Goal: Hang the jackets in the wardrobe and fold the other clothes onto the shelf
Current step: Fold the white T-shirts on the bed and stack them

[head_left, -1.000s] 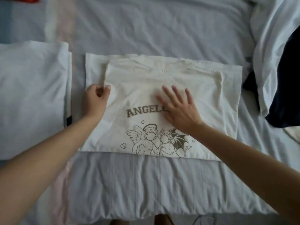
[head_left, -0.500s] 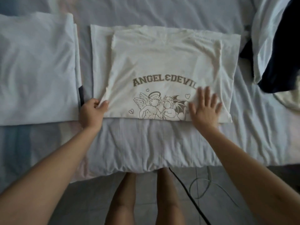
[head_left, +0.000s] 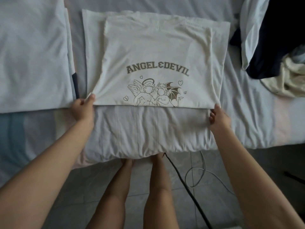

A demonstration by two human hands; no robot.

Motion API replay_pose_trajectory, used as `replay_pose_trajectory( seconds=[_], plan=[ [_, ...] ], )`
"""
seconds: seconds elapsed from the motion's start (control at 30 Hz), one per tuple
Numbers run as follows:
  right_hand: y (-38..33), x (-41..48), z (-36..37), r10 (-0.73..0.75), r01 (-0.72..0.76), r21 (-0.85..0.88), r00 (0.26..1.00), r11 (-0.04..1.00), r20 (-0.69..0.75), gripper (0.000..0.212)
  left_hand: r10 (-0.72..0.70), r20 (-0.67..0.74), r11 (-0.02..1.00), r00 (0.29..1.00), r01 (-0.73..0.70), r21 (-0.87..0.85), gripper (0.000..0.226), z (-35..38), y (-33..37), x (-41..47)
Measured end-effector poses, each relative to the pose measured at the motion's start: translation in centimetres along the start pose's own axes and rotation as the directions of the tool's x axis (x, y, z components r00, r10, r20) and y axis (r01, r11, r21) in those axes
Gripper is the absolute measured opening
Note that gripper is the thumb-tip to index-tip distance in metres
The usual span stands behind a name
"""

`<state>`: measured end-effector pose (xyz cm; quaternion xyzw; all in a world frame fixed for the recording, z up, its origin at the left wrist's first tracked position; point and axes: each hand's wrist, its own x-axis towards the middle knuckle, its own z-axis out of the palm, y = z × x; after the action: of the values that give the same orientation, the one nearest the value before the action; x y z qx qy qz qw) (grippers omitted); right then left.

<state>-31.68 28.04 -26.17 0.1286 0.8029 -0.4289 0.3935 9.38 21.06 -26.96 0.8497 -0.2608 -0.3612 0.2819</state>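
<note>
One cream T-shirt (head_left: 156, 52) with an "ANGEL & DEVIL" print is laid flat on the bed (head_left: 148, 129), mid-frame, sleeves folded in, print facing up. Two hands are seen, both at the shirt's near hem. The near-left corner is pinched by the left hand (head_left: 83, 109), thumb on top, fingers curled under the cloth. The near-right corner is gripped by the right hand (head_left: 218, 118), fingers curled at the edge.

One folded white garment (head_left: 33, 52) is placed just beside the shirt on the left, with a dark strip seen at its right edge. At the far right one heap is counted as three pieces: a white cloth (head_left: 252, 30), a navy garment (head_left: 272, 38), and a cream garment (head_left: 290, 76), touching each other.

Below the bed edge, tiled floor (head_left: 231, 171) is seen with two cables: one black cable (head_left: 184, 184) and one grey cable (head_left: 203, 172). Two bare legs are seen standing against the bed.
</note>
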Motion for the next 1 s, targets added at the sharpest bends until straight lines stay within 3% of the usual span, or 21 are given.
replay_pose_trajectory(
  seconds=[0.07,0.13,0.23,0.33,0.4,0.5,0.57,0.63,0.7,0.77,0.83,0.9,0.97,1.0],
  plan=[
    [-0.7,0.2,0.6,0.087,-0.093,0.042,0.988,0.995,0.127,0.014,-0.073,0.038,0.975,0.997,0.08,-0.207,0.041,0.1,-0.2,0.0],
    [-1.3,0.5,1.3,0.145,-0.151,0.02,0.976,0.988,0.162,0.023,-0.074,0.044,0.97,0.996,0.082,-0.229,0.04,0.1,-0.6,0.2],
    [-1.6,0.3,1.8,0.145,-0.145,0.021,0.989,0.989,-0.028,0.025,-0.049,0.004,0.977,0.999,0.049,-0.206,0.038,-0.3,-0.6,0.5],
    [-1.1,-1.8,2.2,-0.008,0.003,-0.057,0.996,0.998,-0.093,0.022,-0.041,-0.026,0.97,0.999,0.033,-0.24,0.033,-0.5,-1.1,0.9],
    [-0.7,-2.3,3.2,-0.026,0.028,0.063,0.999,0.998,-0.03,0.012,-0.039,-0.012,0.971,0.999,0.035,-0.236,0.034,-0.7,-1.2,1.0],
    [-1.2,-5.5,5.5,-0.155,0.174,0.28,0.984,0.944,-0.088,0.009,-0.029,0.107,0.974,0.994,0.053,-0.221,0.031,-0.8,-1.2,1.3],
    [-1.7,-8.6,8.2,-0.335,0.337,0.182,0.941,0.924,-0.047,0.018,-0.029,0.228,0.973,0.973,0.079,-0.216,0.032,-1.1,-0.7,1.0],
    [-0.7,-11.6,11.0,-0.557,0.554,0.061,0.826,0.83,0.082,0.028,-0.02,0.321,0.979,0.947,0.083,-0.185,0.032,-1.3,-0.3,1.0],
    [1.2,-14.3,14.0,-0.751,0.77,0.022,0.615,0.638,0.242,0.021,-0.032,0.39,0.968,0.92,0.125,-0.216,0.023,-1.8,0.5,1.1],
    [3.4,-16.5,17.4,-0.835,0.916,-0.039,0.381,0.4,0.397,0.025,-0.078,0.395,0.957,0.915,0.18,-0.228,0.026,-2.1,1.4,1.2],
    [5.9,-18.4,20.2,-0.783,0.991,-0.103,0.132,0.087,0.608,0.037,-0.131,0.416,0.937,0.9,0.249,-0.244,0.022,-2.3,1.9,1.4],
    [8.8,-18.9,22.1,-0.594,0.966,-0.065,-0.102,-0.252,0.798,0.043,-0.17,0.483,0.914,0.859,0.321,-0.249,0.043,-2.8,1.9,1.8],
    [11.5,-18.3,23.0,-0.412,0.904,0.023,-0.217,-0.427,0.885,0.041,-0.19,0.506,0.911,0.842,0.343,-0.23,0.054,-3.0,1.8,2.1],
    [12.3,-18.3,23.2,-0.366,0.884,0.028,-0.222,-0.467,0.904,0.04,-0.171,0.493,0.927,0.853,0.309,-0.214,0.05,-2.9,1.5,2.2]
  ],
)
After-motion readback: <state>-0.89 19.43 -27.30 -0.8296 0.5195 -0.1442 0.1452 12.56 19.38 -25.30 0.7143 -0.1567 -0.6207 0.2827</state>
